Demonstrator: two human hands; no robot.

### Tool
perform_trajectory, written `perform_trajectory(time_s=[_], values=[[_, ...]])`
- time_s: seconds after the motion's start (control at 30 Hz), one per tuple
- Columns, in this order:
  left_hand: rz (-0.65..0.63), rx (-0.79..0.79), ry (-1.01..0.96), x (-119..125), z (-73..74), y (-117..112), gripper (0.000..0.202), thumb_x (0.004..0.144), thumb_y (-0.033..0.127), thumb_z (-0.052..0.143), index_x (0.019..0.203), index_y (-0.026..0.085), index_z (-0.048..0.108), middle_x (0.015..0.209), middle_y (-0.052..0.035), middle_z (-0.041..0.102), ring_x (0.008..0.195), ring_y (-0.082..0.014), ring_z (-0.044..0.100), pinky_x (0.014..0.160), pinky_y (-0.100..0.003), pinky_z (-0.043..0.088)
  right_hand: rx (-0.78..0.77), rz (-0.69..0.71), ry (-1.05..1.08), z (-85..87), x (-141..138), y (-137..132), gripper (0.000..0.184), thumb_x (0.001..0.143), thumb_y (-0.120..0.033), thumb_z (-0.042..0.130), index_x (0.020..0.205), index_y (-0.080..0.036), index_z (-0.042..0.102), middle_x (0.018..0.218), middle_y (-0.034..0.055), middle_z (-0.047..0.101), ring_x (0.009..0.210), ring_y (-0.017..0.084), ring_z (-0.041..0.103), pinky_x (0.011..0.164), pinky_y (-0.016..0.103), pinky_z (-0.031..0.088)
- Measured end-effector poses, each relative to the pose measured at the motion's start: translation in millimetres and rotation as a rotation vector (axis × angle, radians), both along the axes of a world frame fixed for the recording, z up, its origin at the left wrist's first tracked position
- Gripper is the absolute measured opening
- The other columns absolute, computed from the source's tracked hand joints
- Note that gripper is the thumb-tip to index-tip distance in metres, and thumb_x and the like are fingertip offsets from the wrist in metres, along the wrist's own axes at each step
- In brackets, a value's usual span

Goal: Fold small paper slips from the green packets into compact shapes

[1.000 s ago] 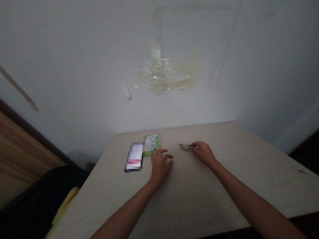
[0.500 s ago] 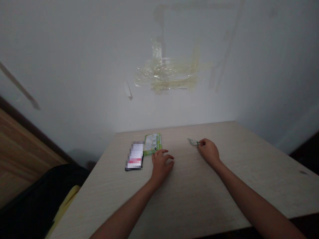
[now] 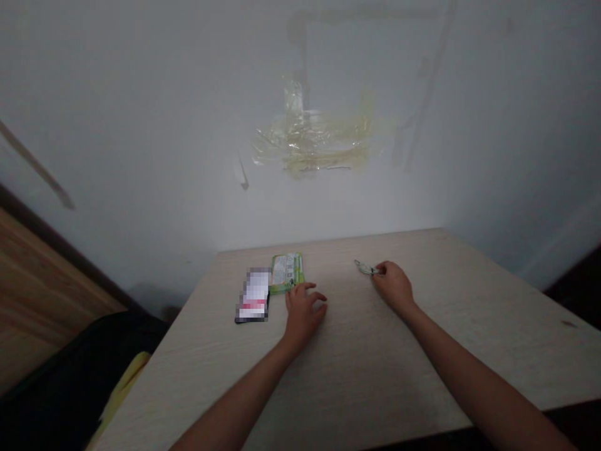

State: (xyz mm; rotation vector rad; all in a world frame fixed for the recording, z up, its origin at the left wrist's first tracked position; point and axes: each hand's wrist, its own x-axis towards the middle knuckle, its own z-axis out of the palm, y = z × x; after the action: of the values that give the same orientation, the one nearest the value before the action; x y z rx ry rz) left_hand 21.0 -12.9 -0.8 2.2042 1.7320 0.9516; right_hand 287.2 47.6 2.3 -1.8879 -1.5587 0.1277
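Observation:
My right hand (image 3: 394, 285) pinches a small, slim, pale green-and-white object (image 3: 365, 268) by its right end. The object's outline is long and pointed at the left, but I cannot make out its kind. My left hand (image 3: 305, 310) lies palm down with its fingers apart and holds nothing. Its fingertips are at the lower right corner of a flat green-and-white printed packet (image 3: 287, 270). Left of the packet, nearly against it, lies a dark-edged phone (image 3: 255, 294) with a blurred bright screen.
Both hands are over a pale wood-grain table (image 3: 357, 376). Its back edge meets a grey-white wall (image 3: 141, 125) with clear tape (image 3: 323, 141) stuck on it. At the lower left are dark cloth (image 3: 89, 363), a yellow cloth (image 3: 122, 388) and a wooden panel (image 3: 42, 275).
The object in my right hand has turned slightly and looks narrower now. Both hands stay almost where they were. The view has shifted a little.

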Motion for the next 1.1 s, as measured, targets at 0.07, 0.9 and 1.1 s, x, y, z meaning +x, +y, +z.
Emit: perform_trajectory(time_s=[0.07,0.9,1.1], values=[[0.002,0.004,0.006,0.4,-0.3,0.2,0.015,0.074,0.023,0.070,0.087,0.030,0.072,0.122,-0.0030,0.055,0.121,-0.0274,0.043,0.108,-0.057,0.023,0.017,0.013,-0.015,0.2,0.7,-0.2,0.022,0.075,-0.024,0.059,0.095,-0.016,0.064,0.092,0.0088,0.066,0.086,0.022,0.059,0.072,0.030,0.041],[0.043,0.094,0.229,2.7,0.5,-4.9,0.015,0.088,0.026,0.053,0.095,0.027,0.066,0.123,-0.0025,0.063,0.126,-0.0252,0.046,0.110,-0.059,0.018,0.107,0.863,-0.256,-9.3,-56.0,-26.0,0.038,0.095,-0.030,0.046,0.130,-0.021,0.056,0.129,0.0106,0.058,0.120,0.024,0.049,0.104,0.043,0.040],[0.048,0.139,0.285,-1.8,5.9,-2.2,0.021,0.090,0.027,0.049,0.103,0.026,0.066,0.127,-0.0042,0.061,0.128,-0.0249,0.045,0.113,-0.057,0.017,0.080,0.877,-0.234,-7.5,-53.2,-25.0,0.038,0.094,-0.032,0.047,0.130,-0.022,0.057,0.129,0.0107,0.057,0.121,0.023,0.049,0.105,0.042,0.039]])
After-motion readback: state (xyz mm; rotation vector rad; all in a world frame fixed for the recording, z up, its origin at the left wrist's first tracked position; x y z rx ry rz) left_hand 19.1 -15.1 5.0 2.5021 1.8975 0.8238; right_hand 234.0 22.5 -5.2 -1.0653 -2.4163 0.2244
